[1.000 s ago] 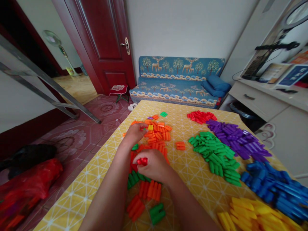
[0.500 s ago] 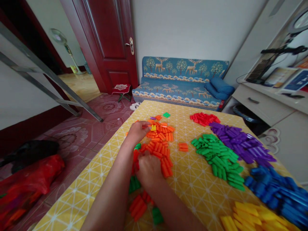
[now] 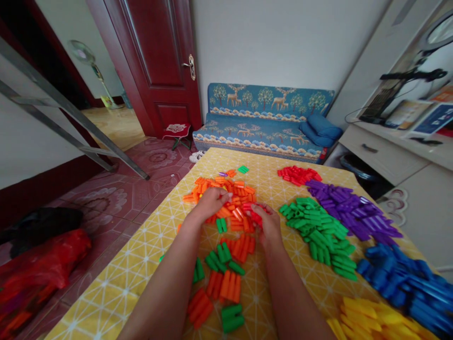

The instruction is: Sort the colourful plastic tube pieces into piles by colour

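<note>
My right hand (image 3: 269,224) is closed round red plastic blocks (image 3: 254,215) on the right side of the orange pile. My left hand (image 3: 211,203) reaches over the orange blocks (image 3: 243,194), its fingers drawn together; what they hold, if anything, is hidden. A small green block (image 3: 221,225) lies just below that hand. Nearer to me, between my forearms, are loose green blocks (image 3: 223,252) and more orange blocks (image 3: 230,286). A green block (image 3: 232,318) with a slot lies closest to me.
Sorted heaps of red (image 3: 299,175), green (image 3: 318,231), purple (image 3: 350,208), blue (image 3: 406,278) and yellow blocks (image 3: 375,321) cover the right side of the yellow patterned tablecloth (image 3: 141,264). Beyond stands a blue sofa (image 3: 262,127). A metal ladder (image 3: 102,137) and a red bag (image 3: 46,264) are at left.
My right hand has moved from the near orange blocks, away and to the right, with red blocks now showing in it. My left hand has shifted slightly right and nearer over the orange pile.
</note>
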Demonstrator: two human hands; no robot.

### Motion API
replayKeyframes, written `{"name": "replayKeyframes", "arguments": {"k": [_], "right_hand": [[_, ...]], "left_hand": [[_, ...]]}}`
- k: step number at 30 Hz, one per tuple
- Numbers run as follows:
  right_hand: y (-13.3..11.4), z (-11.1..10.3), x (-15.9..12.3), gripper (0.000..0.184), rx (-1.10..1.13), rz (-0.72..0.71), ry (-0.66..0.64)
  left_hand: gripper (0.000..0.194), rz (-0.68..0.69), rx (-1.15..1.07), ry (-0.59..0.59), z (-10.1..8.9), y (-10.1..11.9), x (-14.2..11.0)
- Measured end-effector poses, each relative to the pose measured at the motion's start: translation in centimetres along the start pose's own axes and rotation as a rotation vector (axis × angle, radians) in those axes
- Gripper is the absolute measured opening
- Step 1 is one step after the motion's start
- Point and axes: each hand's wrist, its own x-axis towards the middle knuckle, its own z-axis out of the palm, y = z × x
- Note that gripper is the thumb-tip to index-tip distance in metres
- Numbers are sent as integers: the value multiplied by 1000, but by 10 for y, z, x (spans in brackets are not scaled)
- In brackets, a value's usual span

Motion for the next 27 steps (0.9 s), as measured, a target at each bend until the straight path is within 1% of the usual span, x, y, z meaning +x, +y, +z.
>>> {"name": "replayKeyframes", "arguments": {"k": [2,3,5,7,8,10,12,15,17,20,23,25,26,27], "right_hand": [[-1,-1,-1,40,97,-5,7],[-1,-1,-3,42,125,-19,12],[-3,0,-5,47,155,-43,19],[-3,1,-7,50,160,-55,22],[-2,1,-7,51,161,-56,22],[0,1,-6,50,162,-48,14],[2,0,-5,49,162,-41,6],[5,0,-4,48,142,-44,2],[5,0,-4,50,135,-48,-9],[3,0,-5,56,146,-48,-29],[2,0,-3,53,196,-31,-38],[2,1,-2,49,240,-5,-56],[2,2,-2,47,266,11,-80],[1,2,-2,44,297,31,-112]], "left_hand": [[43,-79,56,47,-7,-3,-1],[41,-103,82,59,-10,-4,-2],[32,-129,131,74,-11,-5,-2],[23,-125,160,95,-6,-5,0],[22,-108,166,93,-2,-4,1],[25,-49,191,50,7,-1,2],[31,-2,269,-17,16,2,1],[45,-9,365,-61,25,5,-1],[45,-33,360,-53,28,5,-1],[34,-100,228,1,28,4,2],[30,-163,-85,106,22,8,7],[30,-125,-324,142,17,17,7],[30,-79,-414,128,16,23,7],[30,-18,-467,89,16,29,6]]}}
